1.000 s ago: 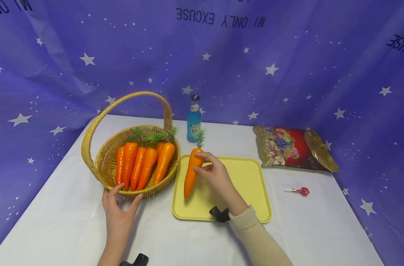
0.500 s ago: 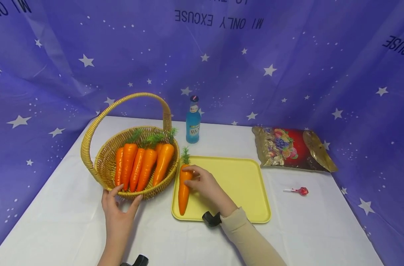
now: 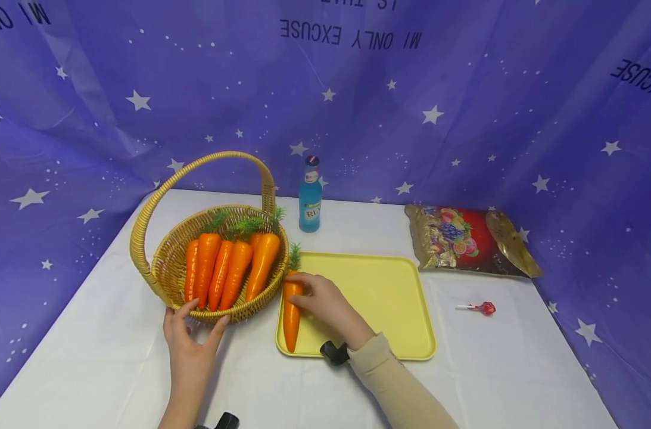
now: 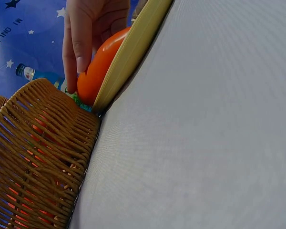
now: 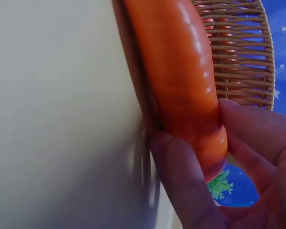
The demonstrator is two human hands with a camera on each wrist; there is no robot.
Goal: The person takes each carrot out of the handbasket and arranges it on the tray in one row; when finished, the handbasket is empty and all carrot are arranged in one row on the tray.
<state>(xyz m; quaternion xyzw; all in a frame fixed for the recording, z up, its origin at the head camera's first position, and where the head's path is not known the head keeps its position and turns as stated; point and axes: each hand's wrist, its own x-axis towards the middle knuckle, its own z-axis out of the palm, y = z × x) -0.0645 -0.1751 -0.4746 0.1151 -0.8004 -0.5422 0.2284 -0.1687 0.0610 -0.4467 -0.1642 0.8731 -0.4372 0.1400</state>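
An orange carrot (image 3: 291, 316) with a green leafy top lies lengthwise along the left side of the yellow tray (image 3: 379, 322). My right hand (image 3: 325, 304) pinches its thick upper end; in the right wrist view the thumb and fingers (image 5: 183, 167) sit on either side of the carrot (image 5: 181, 71). To the left stands a wicker basket (image 3: 170, 262) with a tall handle, holding several more carrots (image 3: 236, 271). My left hand (image 3: 188, 351) holds the basket's near rim, thumb and fingers spread along it. Only a thumb tip shows in the left wrist view.
Behind the tray stands a blue bottle (image 3: 310, 202). A red and gold candy bag (image 3: 470, 241) lies at the back right, with a red lollipop (image 3: 486, 308) in front of it. The basket stands close against the tray's left edge. A starry purple cloth (image 3: 357, 131) hangs behind the table.
My right hand has brought the carrot left and toward me, from over the tray down onto its left side. The left hand has stayed on the basket rim.
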